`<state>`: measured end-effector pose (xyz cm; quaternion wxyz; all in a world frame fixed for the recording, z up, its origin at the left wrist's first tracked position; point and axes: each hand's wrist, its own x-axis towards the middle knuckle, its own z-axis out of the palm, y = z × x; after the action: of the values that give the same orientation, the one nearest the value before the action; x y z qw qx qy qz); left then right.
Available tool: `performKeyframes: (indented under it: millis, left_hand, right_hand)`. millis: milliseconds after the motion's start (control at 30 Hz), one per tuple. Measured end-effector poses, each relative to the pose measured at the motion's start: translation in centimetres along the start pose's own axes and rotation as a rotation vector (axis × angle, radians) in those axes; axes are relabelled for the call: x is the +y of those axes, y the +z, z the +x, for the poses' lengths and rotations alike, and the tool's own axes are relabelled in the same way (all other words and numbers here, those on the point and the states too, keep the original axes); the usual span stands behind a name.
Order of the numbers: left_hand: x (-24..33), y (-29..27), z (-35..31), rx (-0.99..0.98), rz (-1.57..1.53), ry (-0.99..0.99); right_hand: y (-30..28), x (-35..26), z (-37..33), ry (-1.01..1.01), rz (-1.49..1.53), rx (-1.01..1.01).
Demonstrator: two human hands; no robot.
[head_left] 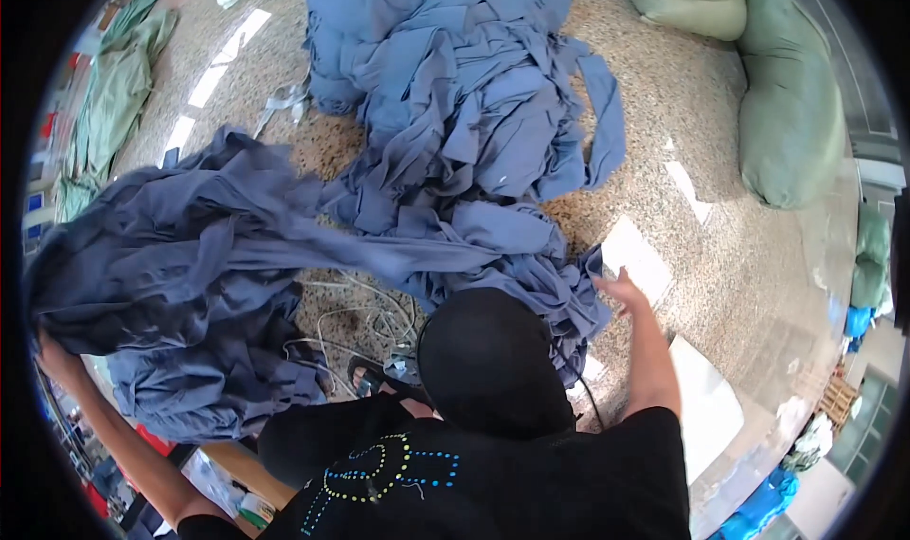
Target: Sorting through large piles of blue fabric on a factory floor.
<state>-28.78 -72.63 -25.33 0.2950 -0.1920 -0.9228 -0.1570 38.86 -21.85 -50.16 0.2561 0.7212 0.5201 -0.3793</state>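
My left hand point(59, 362) is far out at the left rim, closed on the edge of a wide length of blue-grey fabric point(190, 246). From there the fabric runs to the right in a long, partly blurred band across the front of me. My right hand point(623, 293) is at the right end of the bunched fabric point(569, 303), fingers apart, fingertips at its edge. Below the left stretch lies a crumpled heap of the same fabric point(218, 379). Ahead rises a big pile of blue-grey fabric strips point(464, 94), joined to the band by loose folds.
My black-clothed knee point(483, 360) stands between the arms. A white cord point(374, 317) lies tangled on the speckled floor point(701, 94) near my sandalled foot point(365, 377). Stuffed green sacks point(791, 113) stand at the far right. A white sheet-like piece point(706, 402) lies right of me.
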Motion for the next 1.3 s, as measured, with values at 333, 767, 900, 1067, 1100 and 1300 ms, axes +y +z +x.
performKeyframes:
  millis: [333,767,900,1067,1100,1300]
  left_hand:
    - [13.0,3.8,-11.1,-0.533,-0.959,-0.602]
    - [35.2,4.8,-8.5,-0.83,-1.303,-0.552]
    - [28.8,6.8,-7.8,-0.878,-1.648,-0.894]
    - [22.2,8.1,-8.0,-0.768,-1.658,-0.987]
    - [22.0,7.6,-8.0,-0.777,-1.644,-0.984]
    - [18.3,7.8,-8.9,-0.745,-1.598,-1.021]
  right_hand:
    - [-2.8,-12.5,-2.0,-0.711,0.945,-0.217]
    - [-1.6,-38.4,-31.8,-1.951,0.575,-0.699]
    - [-3.7,-36.7,-22.7,-1.828,0.158,-0.156]
    - [-3.6,-22.9,-2.7,-1.029,-0.283,0.094]
    - [-2.5,-20.2,-0.4,-0.839,-0.33,0.057]
    - [3.9,-16.7,-3.6,-0.209,0.338,-0.587]
